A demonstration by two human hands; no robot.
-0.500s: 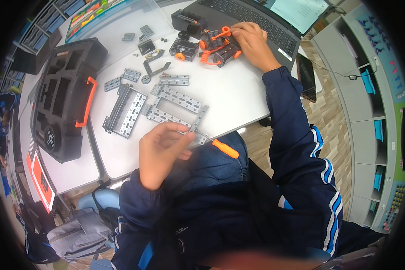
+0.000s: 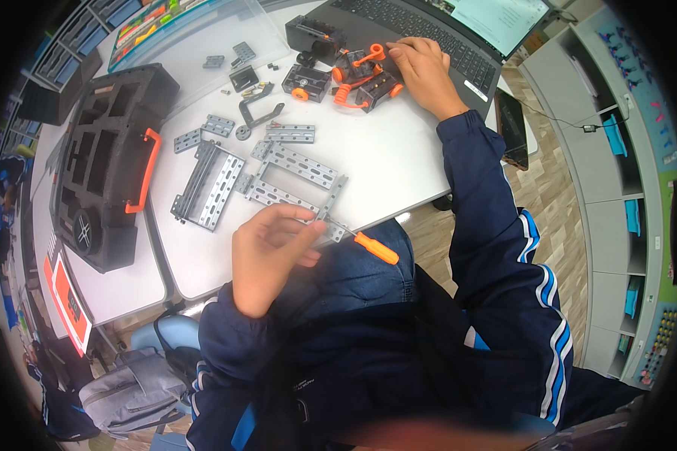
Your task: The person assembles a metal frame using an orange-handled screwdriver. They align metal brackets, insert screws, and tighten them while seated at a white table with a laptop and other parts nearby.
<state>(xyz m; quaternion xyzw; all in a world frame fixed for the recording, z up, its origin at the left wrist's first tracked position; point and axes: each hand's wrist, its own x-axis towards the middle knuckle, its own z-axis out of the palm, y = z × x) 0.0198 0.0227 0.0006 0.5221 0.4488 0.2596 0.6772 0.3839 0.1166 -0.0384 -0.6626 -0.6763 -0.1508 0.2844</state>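
Note:
My left hand (image 2: 267, 252) is closed at the near end of a grey perforated metal frame (image 2: 297, 163), thumb and forefinger pinching its bar. A screwdriver (image 2: 376, 248) with an orange handle juts from that corner toward my lap, its shaft tip close to my fingertips. My right hand (image 2: 427, 75) lies on the front edge of the laptop (image 2: 489, 83), fingers slightly bent and holding nothing visible. Just left of those fingers is a heap of black modules with orange cables and connectors (image 2: 361, 75). Beside the frame stands a grey metal bracket assembly (image 2: 210, 184).
Several loose brackets (image 2: 218, 126) and a grey angled arm (image 2: 257, 113) lie farther back. A black foam-lined case (image 2: 113, 165) with an orange handle is at the left, a clear bin (image 2: 210, 60) behind. A phone (image 2: 512, 129) lies at the table's right edge.

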